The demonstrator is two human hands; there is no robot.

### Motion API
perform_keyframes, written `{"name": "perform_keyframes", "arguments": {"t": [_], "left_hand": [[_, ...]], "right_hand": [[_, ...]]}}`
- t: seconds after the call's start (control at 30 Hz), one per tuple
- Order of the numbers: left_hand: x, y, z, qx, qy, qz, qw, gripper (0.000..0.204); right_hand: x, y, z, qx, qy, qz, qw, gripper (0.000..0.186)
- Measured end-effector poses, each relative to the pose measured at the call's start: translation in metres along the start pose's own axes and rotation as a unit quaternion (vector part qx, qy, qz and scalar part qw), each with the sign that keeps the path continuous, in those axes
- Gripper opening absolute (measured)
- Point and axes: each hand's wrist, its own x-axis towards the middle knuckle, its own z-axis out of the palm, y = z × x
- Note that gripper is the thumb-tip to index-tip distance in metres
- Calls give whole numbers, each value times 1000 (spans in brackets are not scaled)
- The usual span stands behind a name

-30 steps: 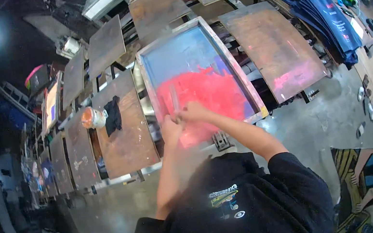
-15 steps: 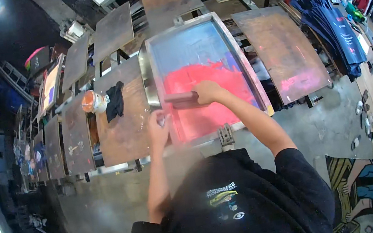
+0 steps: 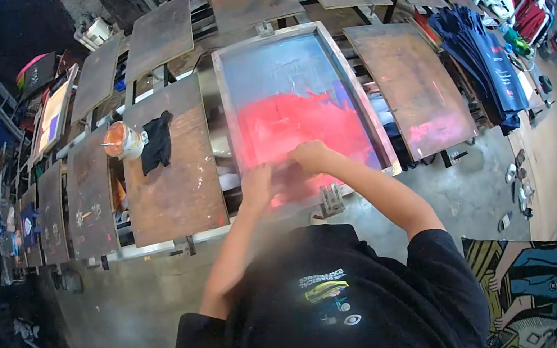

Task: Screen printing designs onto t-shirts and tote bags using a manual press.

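Note:
A screen-printing frame (image 3: 363, 99) with a pale rim lies in front of me. Bright red-pink ink (image 3: 300, 123) covers the near half of its mesh, and the far half looks blue-grey. Across the near part of the ink lies a squeegee (image 3: 283, 172), partly hidden by my hands. My right hand (image 3: 312, 157) is closed over its right part. At the left end, my left hand (image 3: 258, 186) is closed on the squeegee too, slightly blurred, by the frame's left rim. A metal clamp (image 3: 331, 199) sits at the frame's near edge.
Stained flat boards (image 3: 172, 169) stand in rows left, right and behind. On the left one are an ink-smeared tub (image 3: 124, 141) and a black cloth (image 3: 157, 142). Dark blue garments (image 3: 487, 64) hang at the right. A painted panel (image 3: 540, 285) lies lower right.
My left hand has moved from beside the frame's left rim onto the squeegee. The right hand and squeegee have come nearer to me over the ink. My view has shifted slightly.

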Motion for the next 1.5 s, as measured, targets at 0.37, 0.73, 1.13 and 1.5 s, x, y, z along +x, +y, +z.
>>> {"name": "perform_keyframes", "arguments": {"t": [0.37, 0.73, 1.13, 1.5], "left_hand": [[23, -22, -4, 17, 62, -63, 996, 57], [21, -28, -9, 48, 76, -24, 996, 55], [50, -54, -10, 59, 25, -10, 998, 57], [39, -46, -6, 20, -89, -30, 995, 64]], "right_hand": [[57, 23, -9, -13, 24, -53, 998, 25], [44, 7, -20, -6, -52, -45, 998, 44], [59, 21, -12, 6, 83, -23, 996, 38], [45, 20, 21, 90, 28, -60, 994, 46]]}}
